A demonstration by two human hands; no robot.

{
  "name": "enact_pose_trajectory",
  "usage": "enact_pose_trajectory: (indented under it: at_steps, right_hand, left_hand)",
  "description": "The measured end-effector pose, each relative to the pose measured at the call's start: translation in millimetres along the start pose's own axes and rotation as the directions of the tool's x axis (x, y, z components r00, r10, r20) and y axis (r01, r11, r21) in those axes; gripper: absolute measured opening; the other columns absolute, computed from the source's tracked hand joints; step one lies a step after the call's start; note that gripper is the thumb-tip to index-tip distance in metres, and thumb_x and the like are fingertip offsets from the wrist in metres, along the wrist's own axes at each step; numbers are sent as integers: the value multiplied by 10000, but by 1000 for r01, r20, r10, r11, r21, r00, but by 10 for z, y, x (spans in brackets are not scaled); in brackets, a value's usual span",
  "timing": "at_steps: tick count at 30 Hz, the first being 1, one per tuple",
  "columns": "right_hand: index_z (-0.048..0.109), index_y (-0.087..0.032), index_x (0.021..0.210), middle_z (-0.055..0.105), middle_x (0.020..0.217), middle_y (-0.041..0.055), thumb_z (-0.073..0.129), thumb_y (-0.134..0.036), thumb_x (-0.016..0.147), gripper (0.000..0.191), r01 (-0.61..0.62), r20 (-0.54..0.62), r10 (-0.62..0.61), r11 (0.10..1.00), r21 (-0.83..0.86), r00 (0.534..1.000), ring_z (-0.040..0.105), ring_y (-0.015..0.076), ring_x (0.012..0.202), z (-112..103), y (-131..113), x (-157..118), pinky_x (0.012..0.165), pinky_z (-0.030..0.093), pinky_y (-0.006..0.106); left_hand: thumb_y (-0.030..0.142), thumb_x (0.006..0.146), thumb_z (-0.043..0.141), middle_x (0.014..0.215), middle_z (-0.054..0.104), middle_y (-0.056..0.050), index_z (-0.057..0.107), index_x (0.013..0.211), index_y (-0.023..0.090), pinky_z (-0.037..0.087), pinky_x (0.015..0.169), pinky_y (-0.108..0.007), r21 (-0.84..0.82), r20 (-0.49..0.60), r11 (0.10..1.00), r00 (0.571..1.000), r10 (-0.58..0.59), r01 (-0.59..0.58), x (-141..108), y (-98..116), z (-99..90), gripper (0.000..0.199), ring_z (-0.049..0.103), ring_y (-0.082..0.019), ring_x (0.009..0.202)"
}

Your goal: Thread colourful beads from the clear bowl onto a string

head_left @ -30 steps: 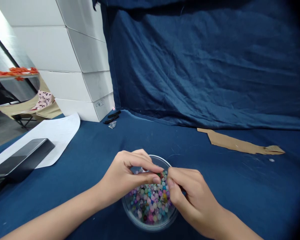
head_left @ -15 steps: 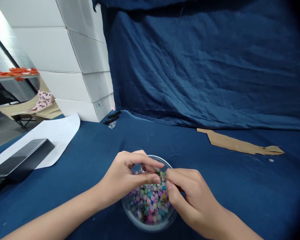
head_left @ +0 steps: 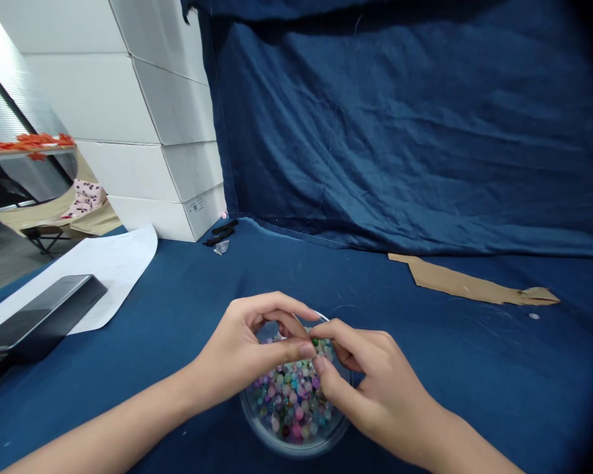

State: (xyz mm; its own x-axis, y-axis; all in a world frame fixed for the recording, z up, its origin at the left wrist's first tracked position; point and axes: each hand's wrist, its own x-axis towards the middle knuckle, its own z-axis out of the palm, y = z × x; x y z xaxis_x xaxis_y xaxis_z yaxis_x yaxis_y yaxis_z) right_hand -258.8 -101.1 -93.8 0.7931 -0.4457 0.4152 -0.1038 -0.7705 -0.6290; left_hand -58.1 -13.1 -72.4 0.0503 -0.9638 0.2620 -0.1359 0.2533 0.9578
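A clear round bowl (head_left: 296, 450) holds many small coloured beads (head_left: 292, 398) in pink, purple, green, blue and white. Over its far left part is my left hand (head_left: 257, 339), thumb and fingers closed in a pinch. My right hand (head_left: 370, 375) is over the bowl's right side, its thumb and index finger drawn together, the tips meeting those of my left hand. Whatever lies between the fingertips is too small and hidden to name.
White boxes (head_left: 143, 164) are stacked at the back left. A black device (head_left: 44, 316) rests on white paper (head_left: 123, 263) at the left. Black strips (head_left: 221, 233) lie near the boxes, torn brown cardboard (head_left: 464, 283) at the right, before a blue curtain (head_left: 400, 131).
My right hand has moved left and slightly up, so its fingertips now meet those of my left hand. The fingers of my left hand have drawn in a little.
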Motion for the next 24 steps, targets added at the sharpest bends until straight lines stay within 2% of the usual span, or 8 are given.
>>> enact_pose_trajectory:
  at_steps: [3, 7, 10, 14, 19, 24]
  right_hand:
    - [646, -234, 964, 612, 673, -48, 556, -282, 1010, 112, -22, 39, 21, 1000, 22, 999, 478, 124, 542, -9, 5, 12, 574, 306, 278]
    - [666, -253, 1061, 591, 646, -56, 541, -312, 1041, 140, -37, 37, 36, 999, 15, 999, 469, 128, 531, -11, 17, 30, 572, 307, 277]
    - [671, -253, 1070, 578, 647, -54, 544, -290, 1035, 137, -13, 16, 13, 1000, -3, 1000, 458, 128, 530, -10, 34, 29, 575, 306, 279]
    - [628, -239, 962, 534, 641, -56, 540, -259, 1003, 99, -35, -42, 33, 999, -42, 999, 449, 129, 539, -40, 70, 18, 574, 296, 284]
    - [520, -229, 849, 549, 700, -42, 489, -250, 991, 147, -68, -95, 54, 987, -148, 994, 491, 144, 601, -111, 121, 39, 593, 287, 306]
    - [589, -251, 948, 637, 824, -31, 493, -231, 985, 106, -147, -103, 124, 957, -250, 987, 574, 166, 679, -108, 149, 74, 614, 309, 317]
  left_hand:
    - [167, 826, 873, 807, 783, 13, 767, 1067, 205, 544, 775, -202, -19, -8, 1000, 1000, -20, 20, 0, 11, -6, 265, 722, -115, 785]
    - [174, 833, 867, 796, 777, 13, 758, 1042, 196, 542, 747, -197, -31, -22, 999, 999, -44, 43, 12, 11, -14, 236, 715, -110, 762]
    - [170, 832, 866, 796, 779, 3, 751, 1044, 186, 542, 736, -206, -32, -27, 999, 999, -44, 43, 15, 0, -16, 242, 717, -119, 755]
    - [132, 806, 870, 787, 766, 3, 754, 985, 179, 534, 712, -204, -16, -44, 999, 998, -43, 42, 13, -11, -15, 219, 700, -116, 737]
    - [158, 802, 875, 787, 750, 3, 758, 931, 175, 534, 714, -206, 39, -56, 997, 997, -57, 59, 18, -2, -17, 176, 698, -117, 742]
    - [195, 809, 869, 781, 750, -5, 745, 912, 165, 538, 703, -220, 78, -71, 994, 995, -76, 81, 24, 29, -3, 164, 699, -130, 734]
